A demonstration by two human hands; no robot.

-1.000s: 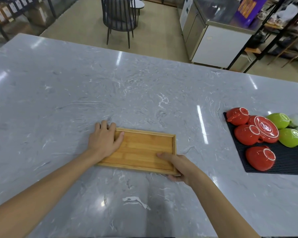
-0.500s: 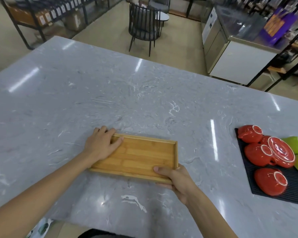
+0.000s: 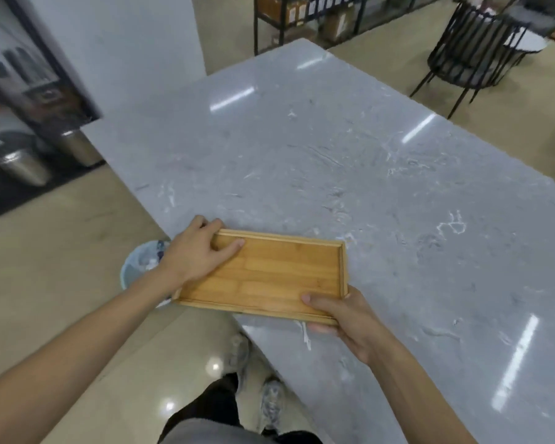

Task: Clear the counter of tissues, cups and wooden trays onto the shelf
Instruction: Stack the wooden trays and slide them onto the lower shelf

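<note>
A rectangular wooden tray [image 3: 269, 277] with a low rim is held level over the near left edge of the grey marble counter [image 3: 350, 161], its left end out past the edge. My left hand [image 3: 196, 251] grips the tray's left end, thumb inside the rim. My right hand [image 3: 343, 315] holds the near right corner, thumb on top and fingers underneath. The tray holds nothing. No cups, tissues or shelf shelves for storage show in this view.
A pale blue bin [image 3: 141, 264] with rubbish stands on the floor under my left wrist. Metal bins [image 3: 23, 165] sit at the left wall. A black chair [image 3: 471, 49] and a rack with boxes [image 3: 302, 11] stand beyond the counter's far end.
The tray has come off the counter top and moved toward its left edge in both hands. My view has swung left, so the mat with red and green cups is out of sight.
</note>
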